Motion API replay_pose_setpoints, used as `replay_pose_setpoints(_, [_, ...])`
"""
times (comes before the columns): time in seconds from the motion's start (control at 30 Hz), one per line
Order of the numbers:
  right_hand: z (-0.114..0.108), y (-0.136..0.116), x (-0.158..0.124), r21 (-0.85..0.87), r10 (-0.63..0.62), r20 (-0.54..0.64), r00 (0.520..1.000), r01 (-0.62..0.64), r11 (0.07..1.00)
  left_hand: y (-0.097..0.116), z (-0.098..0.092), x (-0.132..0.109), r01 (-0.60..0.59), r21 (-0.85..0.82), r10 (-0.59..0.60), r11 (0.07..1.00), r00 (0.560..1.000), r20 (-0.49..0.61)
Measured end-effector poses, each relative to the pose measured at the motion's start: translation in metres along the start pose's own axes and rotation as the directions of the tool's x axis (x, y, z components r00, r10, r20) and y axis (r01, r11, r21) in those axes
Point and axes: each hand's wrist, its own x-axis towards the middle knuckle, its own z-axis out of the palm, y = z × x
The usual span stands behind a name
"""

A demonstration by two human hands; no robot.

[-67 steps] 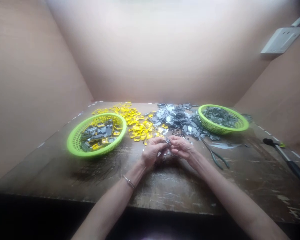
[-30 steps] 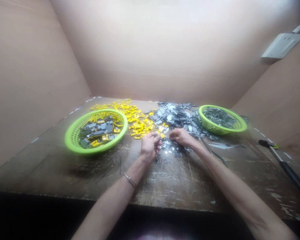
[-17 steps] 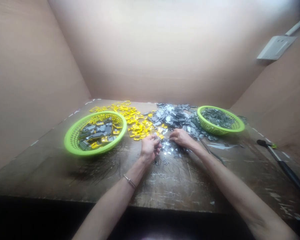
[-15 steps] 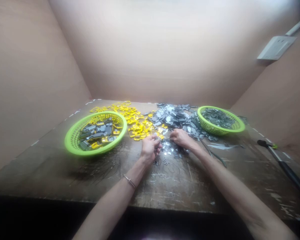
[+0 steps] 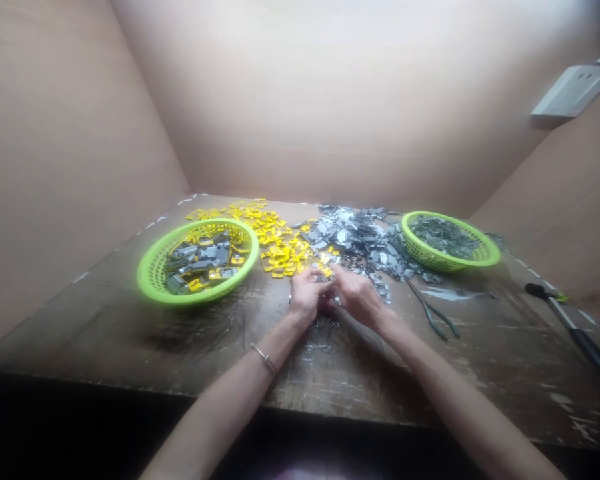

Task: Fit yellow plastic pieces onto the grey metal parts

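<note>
My left hand [image 5: 307, 292] is closed, fingers curled around a small part that is mostly hidden. Against it, my right hand [image 5: 356, 293] is pinched, its fingertips meeting the left fingers; whatever they grip is too small to make out. Just beyond the hands lie a heap of yellow plastic frames [image 5: 286, 257] and a heap of grey and silver pieces [image 5: 350, 230]. Tiny metal bits [image 5: 334, 325] are scattered on the table below the hands.
A green basket [image 5: 147, 280] on the left holds grey and yellow toy-car-like pieces. Another green basket [image 5: 490, 257] on the right holds dark flat pieces. Green-handled pliers [image 5: 435, 317], a clear plastic strip [image 5: 453, 294] and a black-handled tool [image 5: 593, 353] lie on the wooden table [image 5: 190, 367].
My right hand has moved left and nearer from the small grey pieces to meet my left hand. The pliers now show more fully. The view has shifted slightly.
</note>
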Motion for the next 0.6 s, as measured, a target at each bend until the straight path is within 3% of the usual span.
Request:
replay_pose_setpoints(0.13, [-0.003, -0.003, -0.002, 0.082, 0.023, -0.013, 1.000, -0.022, 0.996, 0.002, -0.003, 0.002, 0.007, -0.016, -0.008, 1.000, 1.000, -0.025])
replay_pose_setpoints(0.23, [-0.012, -0.004, -0.002, 0.303, 0.089, -0.016, 0.996, -0.080, 0.950, 0.006, -0.005, 0.002, -0.029, -0.010, 0.029, 1.000, 0.998, -0.050])
replay_pose_setpoints(0.43, [-0.019, 0.007, -0.003, 0.702, 0.124, 0.116, 0.985, -0.170, 0.691, 0.008, -0.005, 0.002, 0.012, 0.013, -0.012, 1.000, 1.000, -0.005])
replay_pose_setpoints(0.6, [-0.026, 0.017, -0.002, 0.836, 0.350, 0.202, 0.914, -0.348, 0.425, 0.010, -0.003, -0.001, 0.079, -0.005, -0.078, 0.997, 0.994, 0.081])
